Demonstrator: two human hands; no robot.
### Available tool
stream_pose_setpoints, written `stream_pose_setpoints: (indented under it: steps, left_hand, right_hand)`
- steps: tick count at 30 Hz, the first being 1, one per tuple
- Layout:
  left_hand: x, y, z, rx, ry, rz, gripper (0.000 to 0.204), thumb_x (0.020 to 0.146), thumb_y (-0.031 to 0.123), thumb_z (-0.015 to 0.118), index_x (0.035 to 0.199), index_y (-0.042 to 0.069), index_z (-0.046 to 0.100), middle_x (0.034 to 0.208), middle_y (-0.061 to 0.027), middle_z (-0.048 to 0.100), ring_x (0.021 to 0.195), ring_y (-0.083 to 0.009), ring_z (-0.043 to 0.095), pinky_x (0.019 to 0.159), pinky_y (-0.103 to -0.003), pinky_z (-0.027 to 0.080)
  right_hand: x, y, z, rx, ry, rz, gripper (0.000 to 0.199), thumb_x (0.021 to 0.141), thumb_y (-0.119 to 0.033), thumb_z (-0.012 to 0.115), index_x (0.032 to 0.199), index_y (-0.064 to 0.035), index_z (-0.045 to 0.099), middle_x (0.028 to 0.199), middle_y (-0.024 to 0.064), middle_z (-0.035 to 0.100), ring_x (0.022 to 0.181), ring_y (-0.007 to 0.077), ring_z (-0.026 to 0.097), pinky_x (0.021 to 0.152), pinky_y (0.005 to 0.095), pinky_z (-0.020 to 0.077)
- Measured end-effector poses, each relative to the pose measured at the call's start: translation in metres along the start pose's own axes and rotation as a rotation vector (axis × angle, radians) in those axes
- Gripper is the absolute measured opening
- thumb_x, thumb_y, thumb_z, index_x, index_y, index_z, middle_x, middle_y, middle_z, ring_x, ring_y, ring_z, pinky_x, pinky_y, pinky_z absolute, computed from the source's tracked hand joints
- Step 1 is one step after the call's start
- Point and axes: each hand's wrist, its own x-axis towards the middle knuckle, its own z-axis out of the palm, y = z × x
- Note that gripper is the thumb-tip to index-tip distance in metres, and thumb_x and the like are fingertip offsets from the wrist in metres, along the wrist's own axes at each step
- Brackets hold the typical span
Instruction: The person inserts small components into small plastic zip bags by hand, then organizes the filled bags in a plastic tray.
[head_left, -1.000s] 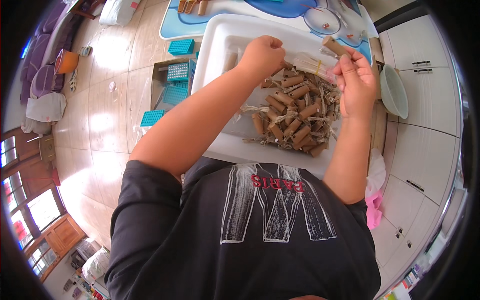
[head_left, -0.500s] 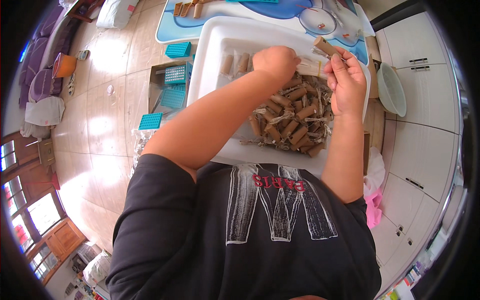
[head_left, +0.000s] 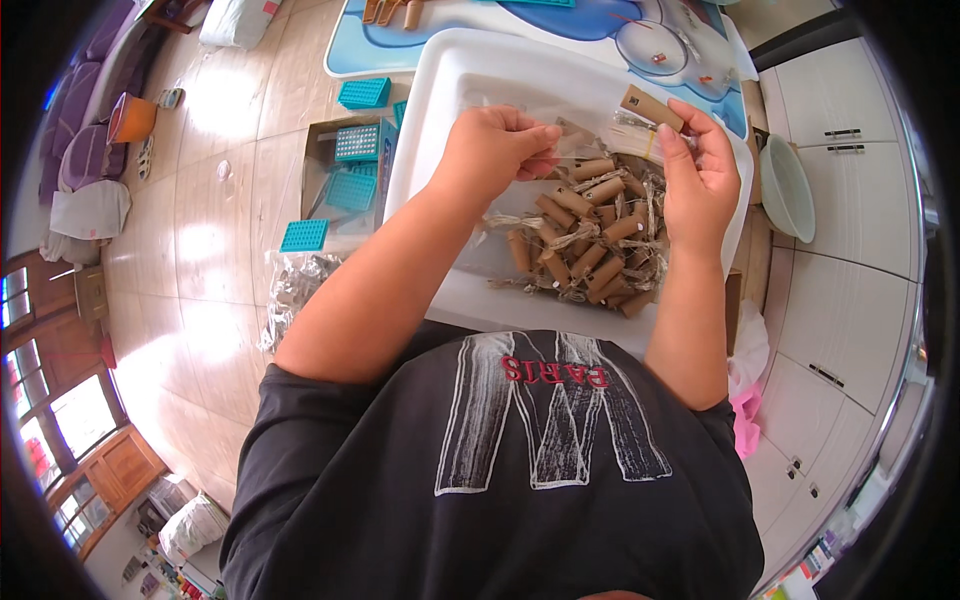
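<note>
- Your right hand pinches one short brown cardboard tube at its fingertips, held over the far right of the white plastic tub. Keep that pinch near the tube's end so it stays steady.
- Your left hand is closed narrowly on a thin pale string running toward 3 o'clock. Keep it taut and level.
- The heap of brown tubes with string tails lies at 6 o'clock below both hands; lift clear of it, since loose tails look likely to snag.
</note>
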Motion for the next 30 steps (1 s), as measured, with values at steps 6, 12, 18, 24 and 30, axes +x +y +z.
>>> stream_pose_setpoints:
  steps: [6,12,18,24,30]
  left_hand:
    - [0.0,-0.001,-0.004,-0.091,-0.026,0.001,0.021,0.077,0.021,0.068,0.082,0.002,0.061,0.071,-0.0076,0.064,0.06,-0.0119,0.059,0.058,-0.023,0.048]
    - [0.002,-0.004,-0.004,-0.13,-0.048,0.082,0.018,0.078,0.018,0.067,0.082,0.001,0.061,0.071,-0.0081,0.064,0.06,-0.0122,0.059,0.059,-0.023,0.048]
    - [0.005,-0.012,-0.002,-0.005,-0.146,0.159,0.018,0.078,0.015,0.067,0.088,0.001,0.061,0.075,-0.0058,0.063,0.067,-0.0109,0.058,0.063,-0.023,0.046]
    - [0.004,-0.008,-0.001,0.08,-0.319,0.009,0.028,0.076,0.017,0.068,0.096,-0.001,0.06,0.08,-0.0045,0.062,0.074,-0.0115,0.057,0.066,-0.024,0.046]
    - [0.005,-0.012,0.0,-0.221,-0.409,-0.126,0.024,0.075,0.017,0.069,0.09,0.0,0.061,0.074,-0.004,0.06,0.064,-0.0108,0.056,0.064,-0.023,0.044]
  right_hand:
    - [-0.003,0.001,0.005,-0.077,-0.03,-0.079,0.022,0.081,-0.003,0.06,0.103,-0.002,0.058,0.084,-0.0018,0.055,0.065,0.0033,0.043,0.058,0.0159,0.0362]
    - [-0.004,0.006,0.004,-0.121,-0.018,-0.038,0.021,0.081,-0.004,0.061,0.102,-0.0012,0.059,0.083,-0.0017,0.056,0.066,0.0033,0.043,0.059,0.016,0.0373]
    - [-0.004,0.001,0.001,-0.072,-0.198,0.124,0.021,0.079,-0.002,0.061,0.1,-0.0008,0.061,0.082,-0.0019,0.056,0.066,0.0033,0.044,0.06,0.0161,0.0385]
    - [0.0,-0.002,-0.008,-0.089,-0.422,0.321,0.021,0.078,-0.001,0.06,0.099,-0.0009,0.06,0.082,-0.0022,0.057,0.071,0.0045,0.048,0.064,0.0185,0.041]
    - [-0.003,0.007,0.001,0.045,-0.491,0.328,0.017,0.078,-0.003,0.061,0.095,-0.0005,0.06,0.082,-0.0012,0.057,0.074,0.0052,0.05,0.065,0.0187,0.0416]
